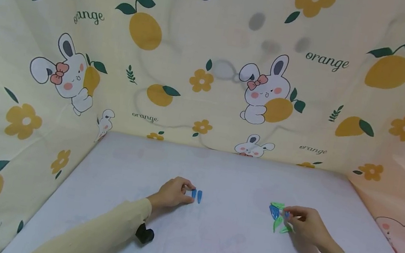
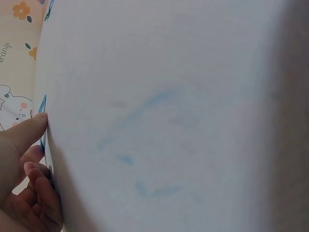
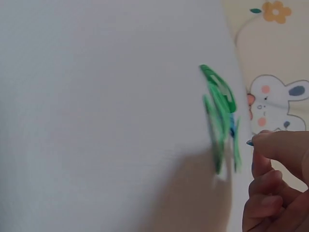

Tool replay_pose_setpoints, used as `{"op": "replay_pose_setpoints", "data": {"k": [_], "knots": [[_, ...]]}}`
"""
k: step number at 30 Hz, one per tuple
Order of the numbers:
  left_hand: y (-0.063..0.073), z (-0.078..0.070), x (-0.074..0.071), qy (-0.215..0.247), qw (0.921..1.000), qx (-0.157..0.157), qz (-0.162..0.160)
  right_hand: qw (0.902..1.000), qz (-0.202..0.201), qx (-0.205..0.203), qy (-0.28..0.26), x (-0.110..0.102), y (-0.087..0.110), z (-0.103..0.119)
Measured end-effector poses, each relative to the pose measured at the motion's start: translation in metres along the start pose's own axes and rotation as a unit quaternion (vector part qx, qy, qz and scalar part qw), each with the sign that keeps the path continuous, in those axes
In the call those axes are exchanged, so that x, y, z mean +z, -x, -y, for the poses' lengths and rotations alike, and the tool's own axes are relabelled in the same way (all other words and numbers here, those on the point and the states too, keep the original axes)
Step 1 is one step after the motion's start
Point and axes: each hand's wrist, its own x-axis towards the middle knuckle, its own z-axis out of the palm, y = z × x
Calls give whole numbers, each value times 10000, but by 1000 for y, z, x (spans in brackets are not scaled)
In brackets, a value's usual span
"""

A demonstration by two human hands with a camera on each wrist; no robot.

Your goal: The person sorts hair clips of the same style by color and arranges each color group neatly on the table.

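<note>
Two blue clips (image 1: 199, 196) lie side by side on the worktop (image 1: 216, 249); your left hand (image 1: 173, 193) pinches the left one (image 1: 194, 193), fingers at its ends. Over right, your right hand (image 1: 309, 226) pinches another blue clip (image 3: 249, 142), fingers nearly meeting, beside clustered green clips (image 1: 277, 223).

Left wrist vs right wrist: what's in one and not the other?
Left wrist only: left hand holding a blue piece; faint blue streaks on the tabletop.

Right wrist only: right hand pinching something with a blue tip showing; clearly visible green pieces.

Both: pale tabletop, printed backdrop with rabbit and flower motifs. A sliver at left view's top is unclear.
</note>
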Motion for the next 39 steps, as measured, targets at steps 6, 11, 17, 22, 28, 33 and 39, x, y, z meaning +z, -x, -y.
{"op": "replay_pose_setpoints", "data": {"k": [6, 11, 17, 22, 28, 33, 39], "knots": [[0, -1, 0, -9, 10000, 8, 17, 9997, -106, -191, -104, -6, 3, 7], [1, -1, 2, 9, 10000, 29, 25, 9983, -131, -424, -387, -6, 4, 17], [2, -1, 3, -10, 10000, -46, 29, 9967, -93, -434, -684, -2, 1, 32], [2, -1, 0, -36, 10000, -77, 7, 9942, 40, -495, -958, 5, -5, 45], [2, -1, -1, -73, 9999, -113, -53, 9906, 207, -534, -1239, 16, -17, 56], [2, -2, -1, -28, 9999, -132, -11, 9878, 379, -433, -1449, 30, -25, 64], [1, -2, -1, -59, 9998, -179, -3, 9843, 484, -465, -1632, 49, -36, 76]]}}
